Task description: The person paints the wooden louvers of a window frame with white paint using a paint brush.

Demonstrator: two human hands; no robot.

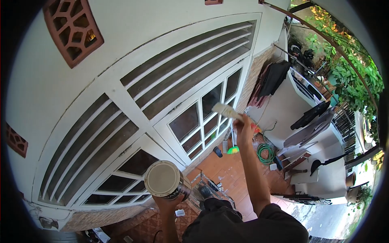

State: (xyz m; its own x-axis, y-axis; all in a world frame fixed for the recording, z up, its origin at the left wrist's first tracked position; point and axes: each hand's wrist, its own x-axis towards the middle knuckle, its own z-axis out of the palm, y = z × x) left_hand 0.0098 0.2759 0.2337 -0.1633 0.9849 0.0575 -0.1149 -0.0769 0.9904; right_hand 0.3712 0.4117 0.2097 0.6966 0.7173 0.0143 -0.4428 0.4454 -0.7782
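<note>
My left hand (167, 201) grips a round paint can (164, 180) from below, holding it up close to the white window frame (160, 121); the can's top shows pale paint. My right hand (243, 123) is raised higher and holds a paintbrush (225, 110) by its handle. The brush's pale bristles point left and rest against the frame of the glazed panes (202, 117). My right arm in a dark sleeve runs down to the lower middle of the view.
A white wall with red-brown ventilation blocks (73, 28) fills the left. Below lie a red tiled floor (231, 170), a coiled green hose (265, 152) and a green broom head (232, 150). Dark clothes hang on a rack (275, 77) at the right, near white furniture.
</note>
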